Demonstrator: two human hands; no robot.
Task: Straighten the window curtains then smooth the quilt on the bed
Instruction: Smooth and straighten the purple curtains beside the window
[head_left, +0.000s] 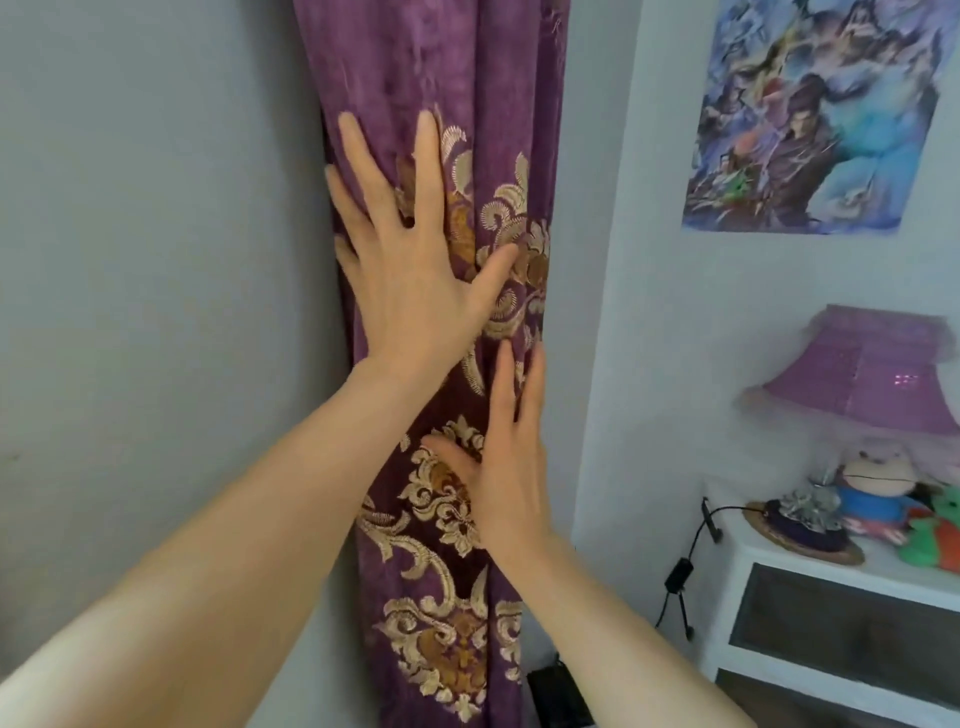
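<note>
A purple curtain (447, 62) with gold floral embroidery hangs gathered in a narrow column between two grey walls. My left hand (415, 260) lies flat on its upper embroidered part, fingers spread and pointing up. My right hand (504, 467) rests flat on the curtain's right side lower down, fingers together and pointing up, thumb out to the left. Neither hand grips the fabric. The bed and quilt are not in view.
A white bedside cabinet (831, 613) stands at the right with a purple lamp (862, 374), plush toys (883, 493) and a black cable (685, 566) hanging down its side. A poster (810, 114) hangs on the right wall. A dark object (550, 691) sits near the curtain's foot.
</note>
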